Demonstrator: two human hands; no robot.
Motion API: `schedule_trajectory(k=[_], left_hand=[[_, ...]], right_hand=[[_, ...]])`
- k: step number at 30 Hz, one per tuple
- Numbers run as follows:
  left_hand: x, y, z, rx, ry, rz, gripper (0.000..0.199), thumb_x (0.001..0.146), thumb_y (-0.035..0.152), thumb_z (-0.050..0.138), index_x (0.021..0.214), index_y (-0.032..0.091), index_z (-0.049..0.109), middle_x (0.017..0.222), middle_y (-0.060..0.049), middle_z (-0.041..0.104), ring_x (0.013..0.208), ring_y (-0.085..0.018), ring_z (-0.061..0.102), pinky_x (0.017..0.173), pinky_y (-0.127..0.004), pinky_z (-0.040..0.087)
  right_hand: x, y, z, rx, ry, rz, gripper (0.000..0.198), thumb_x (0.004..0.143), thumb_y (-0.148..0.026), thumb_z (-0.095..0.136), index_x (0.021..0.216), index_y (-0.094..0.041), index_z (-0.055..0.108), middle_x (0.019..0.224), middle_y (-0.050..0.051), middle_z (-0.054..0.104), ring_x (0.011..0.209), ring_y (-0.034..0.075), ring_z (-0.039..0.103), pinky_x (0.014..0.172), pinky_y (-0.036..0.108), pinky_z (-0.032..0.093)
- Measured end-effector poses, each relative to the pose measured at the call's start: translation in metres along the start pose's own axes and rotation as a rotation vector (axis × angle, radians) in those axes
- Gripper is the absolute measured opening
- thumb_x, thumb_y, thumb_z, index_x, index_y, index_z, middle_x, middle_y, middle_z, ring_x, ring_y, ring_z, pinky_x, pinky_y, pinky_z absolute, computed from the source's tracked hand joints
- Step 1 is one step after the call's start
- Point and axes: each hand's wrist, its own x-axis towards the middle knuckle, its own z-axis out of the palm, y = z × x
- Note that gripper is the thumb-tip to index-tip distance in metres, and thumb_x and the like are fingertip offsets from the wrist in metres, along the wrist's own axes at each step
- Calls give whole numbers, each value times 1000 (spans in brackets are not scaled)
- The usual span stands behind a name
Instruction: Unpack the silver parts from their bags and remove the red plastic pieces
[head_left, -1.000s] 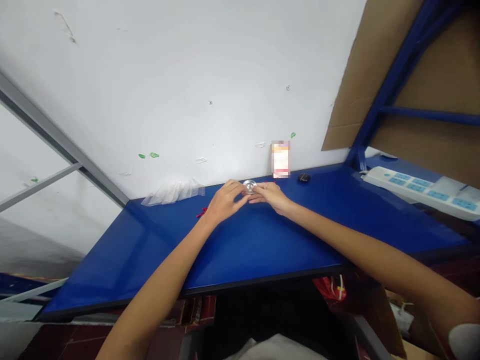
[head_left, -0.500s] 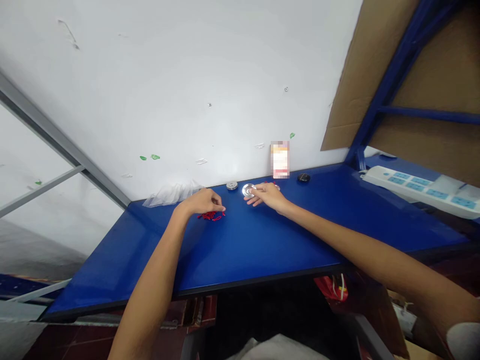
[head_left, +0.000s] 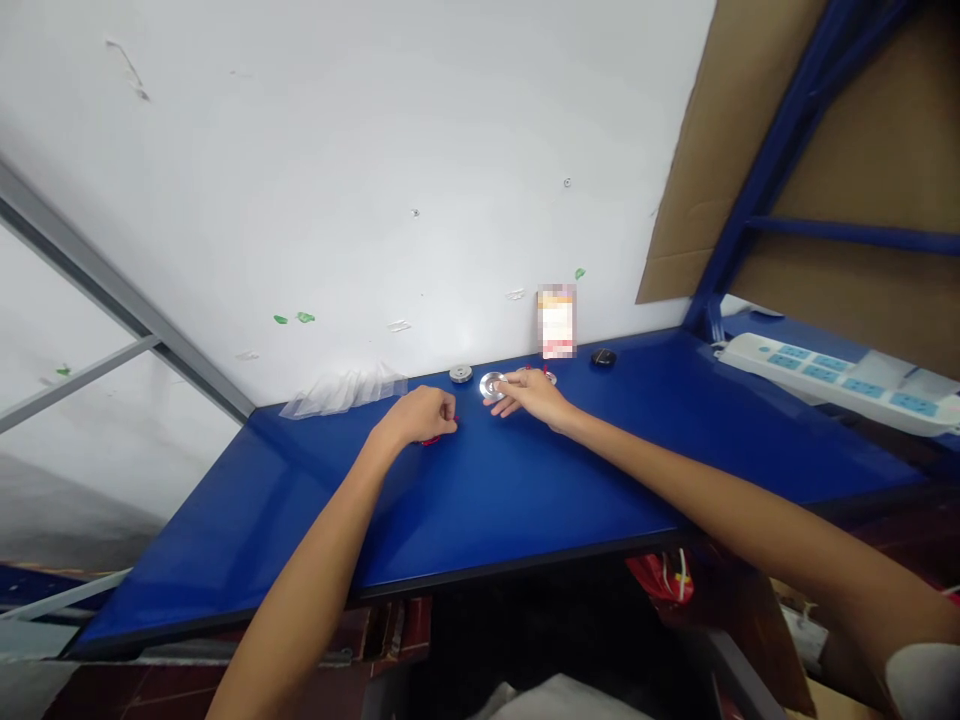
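My right hand (head_left: 536,396) pinches a shiny round metal disc (head_left: 491,386) by its right edge, just above the blue table. My left hand (head_left: 429,414) is closed, thumb and fingertips together, with a bit of red cord showing at the tips. Under it lies a pile of red cords (head_left: 430,441), mostly hidden by the hand. A second metal disc (head_left: 460,374) rests near the wall, between and beyond my hands. Behind my right hand, another round metal piece (head_left: 551,379) with red cord is partly covered.
Clear plastic bags (head_left: 341,390) lie along the wall at the left. A small box or card with a blurred front (head_left: 556,322) stands against the wall, with a black round object (head_left: 603,357) beside it. At the right is a white power strip (head_left: 832,380).
My left hand has shifted slightly right over the red cords and now covers more of the pile. The right hand still holds the disc in nearly the same place. The view has tilted slightly.
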Motion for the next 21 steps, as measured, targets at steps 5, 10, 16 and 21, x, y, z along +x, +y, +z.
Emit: schedule_trajectory(k=[5,10,16,21], left_hand=[[1,14,-4,-503,101,100,12,88,32,68,93,21,72,84,-4,79,73,-19,75,69,-29,58],[9,25,9,-500,347,123,20,92,35,73,105,20,80,99,-7,83,91,-22,78,78,-33,62],[16,21,28,-310,456,185,17,98,32,71,105,24,85,103,-5,83,89,-21,77,81,-33,61],[15,24,29,-227,487,200,18,101,33,69,105,27,86,108,-5,83,94,-22,76,88,-36,60]], right_hand=[[-6,-6,4,97,-64,71,20,101,-31,73,104,-12,79,110,19,84,87,24,84,74,30,71],[-7,-5,9,68,-97,58,17,97,-28,77,106,-14,82,110,16,84,86,24,84,74,30,71],[-6,-3,11,28,-79,27,17,97,-28,78,108,-15,83,107,14,85,86,24,84,69,28,70],[-7,-3,12,31,-81,15,19,97,-28,78,111,-16,83,105,14,85,87,25,85,69,28,70]])
